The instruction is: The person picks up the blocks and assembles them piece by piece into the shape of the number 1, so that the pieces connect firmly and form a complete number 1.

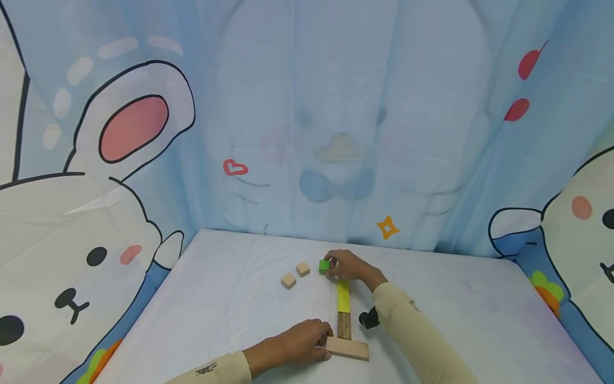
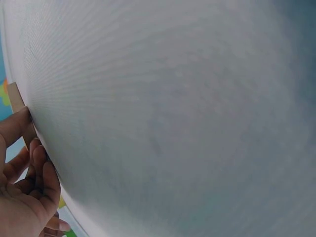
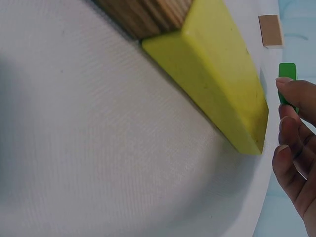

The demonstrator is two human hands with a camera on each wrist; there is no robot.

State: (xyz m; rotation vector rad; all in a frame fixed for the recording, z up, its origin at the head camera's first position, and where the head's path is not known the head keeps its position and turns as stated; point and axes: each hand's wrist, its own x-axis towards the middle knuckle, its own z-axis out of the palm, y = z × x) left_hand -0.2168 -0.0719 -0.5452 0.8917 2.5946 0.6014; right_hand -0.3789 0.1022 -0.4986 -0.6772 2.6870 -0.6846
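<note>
My right hand point(image 1: 349, 265) pinches a small green cube point(image 1: 324, 266) between thumb and fingers, just past the far end of a yellow block point(image 1: 343, 296). In the right wrist view the green cube point(image 3: 287, 79) shows at the fingertips. The yellow block lies end to end with a brown wood-grain block point(image 1: 344, 325). Across the near end of that row sits a pale wooden plank point(image 1: 347, 348). My left hand point(image 1: 304, 342) grips the plank's left end between thumb and fingers. In the left wrist view the plank point(image 2: 16, 97) sticks out beyond the thumb.
Two plain wooden cubes, one nearer point(image 1: 288, 281) and one farther point(image 1: 303, 269), lie left of the green cube. A black object point(image 1: 369, 318) sits right of the brown block, partly behind the right sleeve. The white table point(image 1: 230, 288) ends at a blue printed curtain point(image 1: 288, 202).
</note>
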